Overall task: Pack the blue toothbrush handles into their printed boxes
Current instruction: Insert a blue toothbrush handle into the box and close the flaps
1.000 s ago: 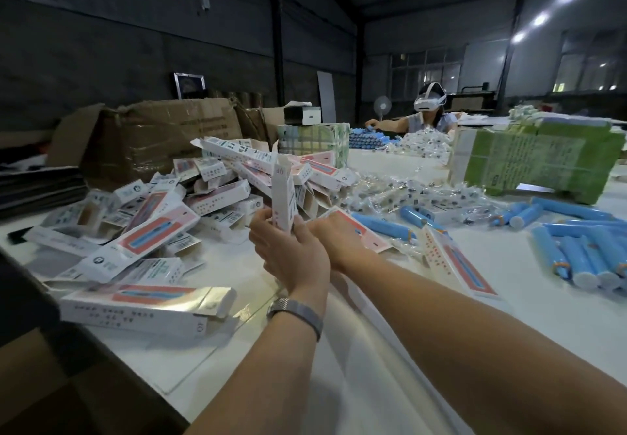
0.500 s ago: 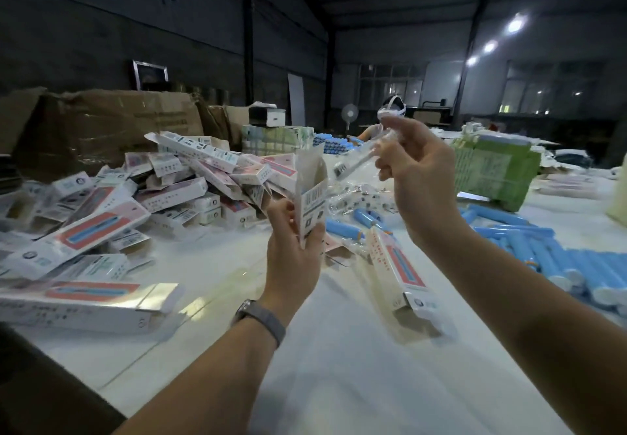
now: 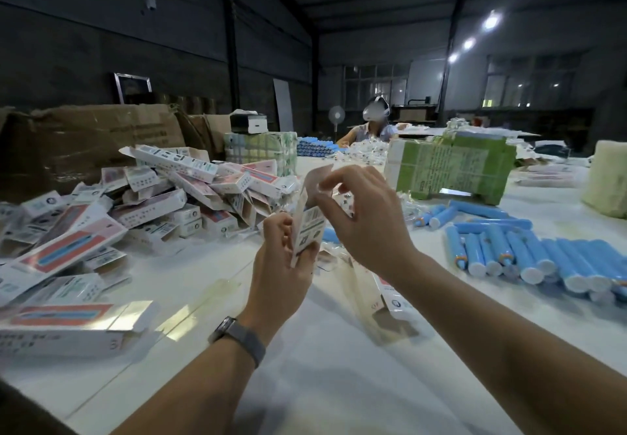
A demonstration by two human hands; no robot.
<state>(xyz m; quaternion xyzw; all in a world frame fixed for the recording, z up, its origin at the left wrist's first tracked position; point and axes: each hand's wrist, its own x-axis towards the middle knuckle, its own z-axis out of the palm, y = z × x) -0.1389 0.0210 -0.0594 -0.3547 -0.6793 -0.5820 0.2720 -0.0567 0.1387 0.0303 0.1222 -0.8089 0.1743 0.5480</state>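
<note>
The left hand [image 3: 285, 251] grips a printed box [image 3: 307, 227] upright near the middle of the view, fingers and thumb curled round its lower half, barcode side facing the camera. Just at two o'clock from it, the right hand [image 3: 359, 217] hovers at the box's open top — its thumb and forefinger pinched together on the raised flap [image 3: 317, 176], the other fingers loosely bent; whether a handle is inside cannot be told. The blue toothbrush handles [image 3: 509, 251] lie in a loose row on the white table [image 3: 322, 383] at three o'clock from the hands, well apart from them. At nine to ten o'clock sits a heap of printed boxes [image 3: 163, 197], some flat, some open-ended. A green-wrapped bundle [image 3: 451, 166] stands at one o'clock, and beyond it, at twelve — a seated person [image 3: 369, 129] wearing a white headset works at the far end of the table.
</note>
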